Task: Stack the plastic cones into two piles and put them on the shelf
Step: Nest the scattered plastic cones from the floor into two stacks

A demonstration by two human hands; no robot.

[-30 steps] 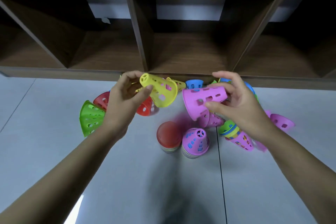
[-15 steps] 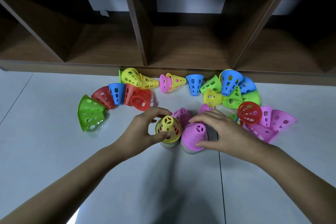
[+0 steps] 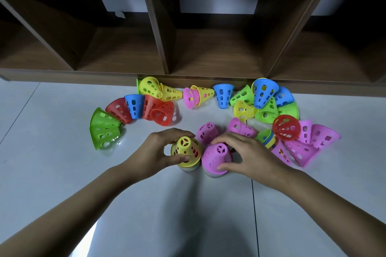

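Your left hand point(image 3: 154, 152) is wrapped around the yellow cone point(image 3: 186, 148) topping the left pile point(image 3: 188, 166), thumb under its near side and fingers curled over the far side, so it's closed on that cone. Your right hand point(image 3: 248, 152) is doing the same with the pink cone point(image 3: 216, 156) on top of the right pile point(image 3: 213, 172), thumb low on the near rim, fingers hooked over the back. Both piles stand upright, narrow end up, just beside each other on the pale floor point(image 3: 62, 173), with striped rims of other colours peeking out underneath.

You've got loose cones scattered in an arc behind the piles: a green one point(image 3: 103, 130) on its side far left, then a red cone point(image 3: 119, 110), a blue one point(image 3: 134, 105) and an orange-red pair point(image 3: 161, 111). Near the shelf point(image 3: 158, 33) base lie yellow cones point(image 3: 150, 87), a pink-and-yellow nested pair point(image 3: 198, 96) and an upright blue cone point(image 3: 222, 95). Off to the right is a jumble of green, blue and yellow, a red cone point(image 3: 286, 127) facing you, and several pink cones point(image 3: 317, 137) lying down. One more pink cone point(image 3: 206, 132) sits just behind the piles.

The shelf compartments are bare wood. No brands, labels or writing readable anywhere.
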